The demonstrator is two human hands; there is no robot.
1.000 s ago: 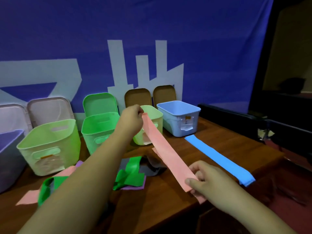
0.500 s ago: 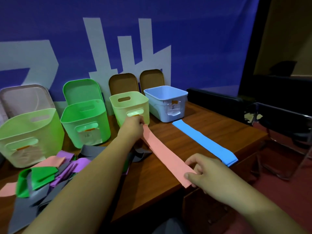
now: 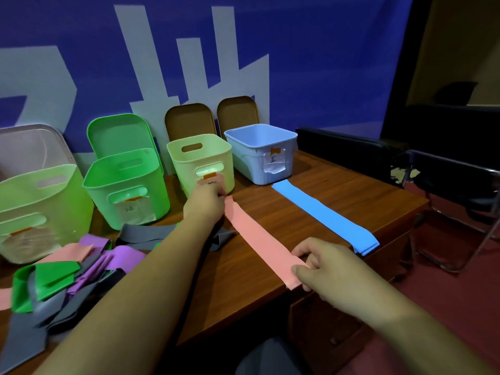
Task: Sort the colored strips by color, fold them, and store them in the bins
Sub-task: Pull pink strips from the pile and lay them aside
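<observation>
Grip: left hand (image 3: 205, 204) pinches pink strip (image 3: 259, 239) at its far end, right hand (image 3: 324, 269) pinches the near end | strip: taut, flat on desk (image 3: 338, 196), near blue strip (image 3: 324, 215) | why: likely straightened so the ends meet cleanly when folded.

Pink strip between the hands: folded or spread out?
Spread out: the pink strip lies flat along the table, left hand holding its far end, right hand pinching its near end.

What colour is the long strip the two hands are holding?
Pink, a salmon shade. The strip shows best in the head view, stretched across the table.
</observation>
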